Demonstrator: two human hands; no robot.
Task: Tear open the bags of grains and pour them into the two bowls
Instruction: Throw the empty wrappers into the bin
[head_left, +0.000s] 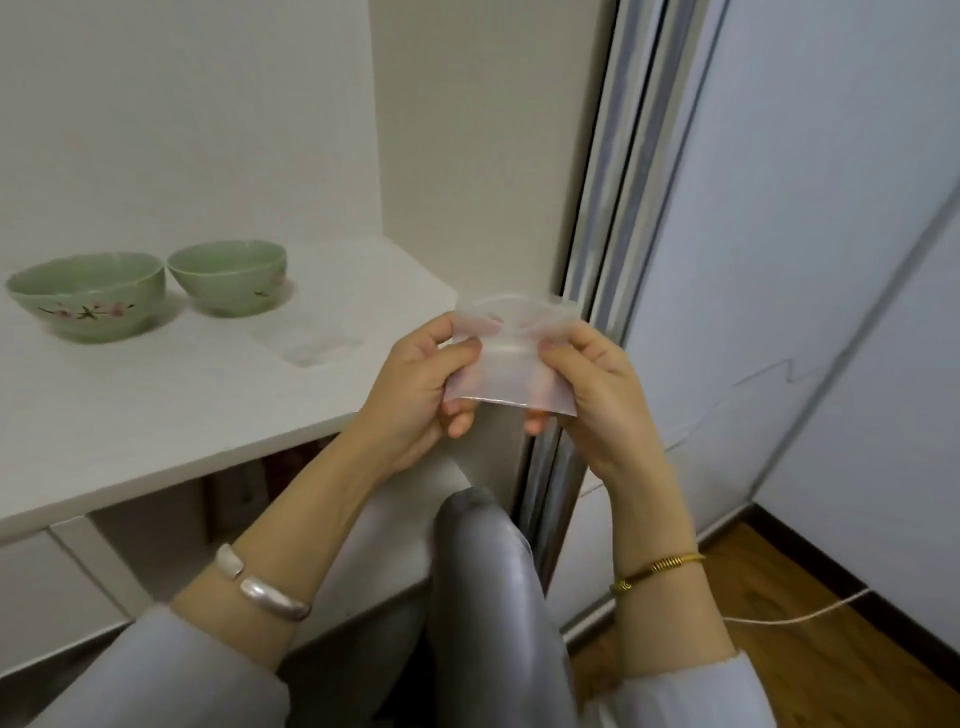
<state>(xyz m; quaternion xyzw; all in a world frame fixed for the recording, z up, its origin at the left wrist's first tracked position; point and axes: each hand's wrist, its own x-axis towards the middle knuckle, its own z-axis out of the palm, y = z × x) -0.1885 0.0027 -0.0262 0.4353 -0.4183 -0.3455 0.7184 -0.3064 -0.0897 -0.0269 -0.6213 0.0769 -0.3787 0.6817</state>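
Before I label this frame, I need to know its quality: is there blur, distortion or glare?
Head view: soft all over, with slight motion blur on the bowls and the clear bag held in the left hand and right hand; wide-angle bending curves the sliding door frame; light is dim and even, shadows faint, no strong glare.

- Two bowls stand side by side on the counter (156, 410) to my left: the left bowl (85, 296) nearer me, the right bowl (227, 276) just beside it.
- A flat bag (306, 338) lies on the counter, right of the bowls.
- My hands hold another bag (511, 358) between them, off the counter's right end: left hand (415, 384), right hand (597, 395).
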